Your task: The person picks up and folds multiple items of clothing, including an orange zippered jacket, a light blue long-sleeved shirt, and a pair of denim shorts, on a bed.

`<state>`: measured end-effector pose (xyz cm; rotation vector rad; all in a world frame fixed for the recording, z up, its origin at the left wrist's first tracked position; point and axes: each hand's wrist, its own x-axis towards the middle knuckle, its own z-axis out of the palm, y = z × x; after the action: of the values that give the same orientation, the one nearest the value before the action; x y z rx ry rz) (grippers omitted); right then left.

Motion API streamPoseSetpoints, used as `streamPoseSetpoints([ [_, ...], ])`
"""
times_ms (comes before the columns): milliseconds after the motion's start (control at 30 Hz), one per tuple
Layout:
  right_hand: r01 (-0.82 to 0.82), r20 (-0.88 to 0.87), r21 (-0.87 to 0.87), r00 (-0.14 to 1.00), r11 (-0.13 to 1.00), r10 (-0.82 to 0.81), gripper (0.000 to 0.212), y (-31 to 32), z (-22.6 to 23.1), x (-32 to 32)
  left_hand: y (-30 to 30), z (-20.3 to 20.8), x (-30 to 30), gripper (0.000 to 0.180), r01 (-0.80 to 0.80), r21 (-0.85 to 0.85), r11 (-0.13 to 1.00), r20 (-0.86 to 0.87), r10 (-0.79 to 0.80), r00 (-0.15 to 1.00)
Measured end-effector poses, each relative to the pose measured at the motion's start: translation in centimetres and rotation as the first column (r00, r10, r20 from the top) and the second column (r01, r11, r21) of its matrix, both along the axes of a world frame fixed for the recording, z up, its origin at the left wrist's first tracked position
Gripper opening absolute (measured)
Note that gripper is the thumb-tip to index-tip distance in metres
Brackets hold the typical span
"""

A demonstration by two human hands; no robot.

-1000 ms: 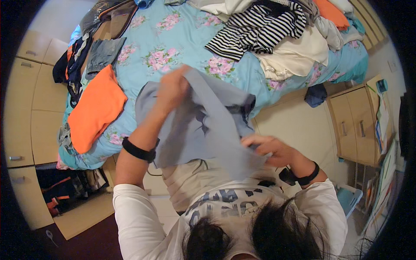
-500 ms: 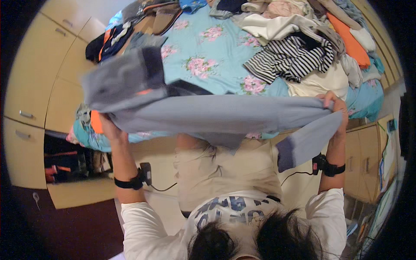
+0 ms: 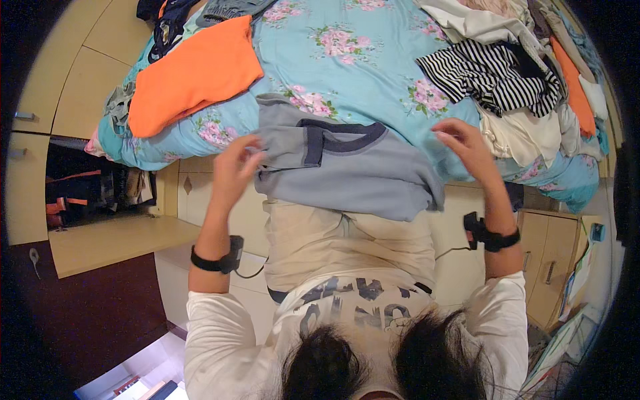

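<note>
- Blue-grey top (image 3: 363, 179): at the bed's (image 3: 383, 93) near edge, middle of the scene, its near part just beyond or over the beige trousers (image 3: 350, 237); exact contact there can't be told.
- Long axis runs left–right, roughly parallel to the bed edge, right end sitting a bit nearer than left.
- Dark collar (image 3: 365, 145) is on the far side, its opening facing up and far.
- One sleeve is doubled over at the left; its dark cuff (image 3: 313, 148) points right, the band running near–far just left of the neckline.
- Right end is rounded and rumpled, drooping near.
- Left hand (image 3: 233, 167): fingers loosely bent, just beside the top's left end; can't tell if they touch.
- Right hand (image 3: 467, 148): fingers released, spread, apart from the top, off its far right corner.
- Orange cloth (image 3: 200, 73) lies far left, long axis slanting near-left to far-right.
- Striped garment (image 3: 493, 77) is heaped far right, cream garment (image 3: 527, 137) just nearer.
</note>
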<state>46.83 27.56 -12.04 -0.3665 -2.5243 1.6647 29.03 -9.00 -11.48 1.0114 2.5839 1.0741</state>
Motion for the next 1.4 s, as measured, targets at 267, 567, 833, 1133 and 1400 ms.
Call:
streamPoseSetpoints([
  [267, -0.110, 0.037, 0.477, 0.994, 0.872, 0.106, 0.026, -7.4, -2.9, -6.1, 7.6, -1.0, 1.9, 0.030, 0.321, -0.371, 0.871, -0.238, -0.424, 0.874],
  [567, -0.127, -0.014, 0.036, 0.992, 0.991, 0.127, 0.022, -8.8, -1.1, -5.3, -0.5, -1.0, -1.7, 0.011, -0.029, -0.627, 0.779, -0.220, -0.141, 0.965],
  [833, -0.111, 0.064, -0.594, 0.981, 0.797, 0.184, 0.027, -9.3, -1.1, -5.4, 5.8, 0.5, 2.6, 0.029, 0.398, -0.079, 0.914, -0.366, -0.398, 0.842],
  [1133, 0.024, 0.089, -0.761, 0.994, 0.648, 0.068, 0.022, -9.5, -1.7, -4.5, 5.8, -0.8, 2.5, 0.024, 0.406, -0.201, 0.891, -0.362, -0.453, 0.815],
  [1400, 0.148, 0.146, -0.989, 0.987, 0.024, -0.074, 0.027, -9.0, -3.6, -4.9, 4.0, -1.0, 6.1, 0.009, 0.658, -0.220, 0.720, -0.484, -0.666, 0.568],
])
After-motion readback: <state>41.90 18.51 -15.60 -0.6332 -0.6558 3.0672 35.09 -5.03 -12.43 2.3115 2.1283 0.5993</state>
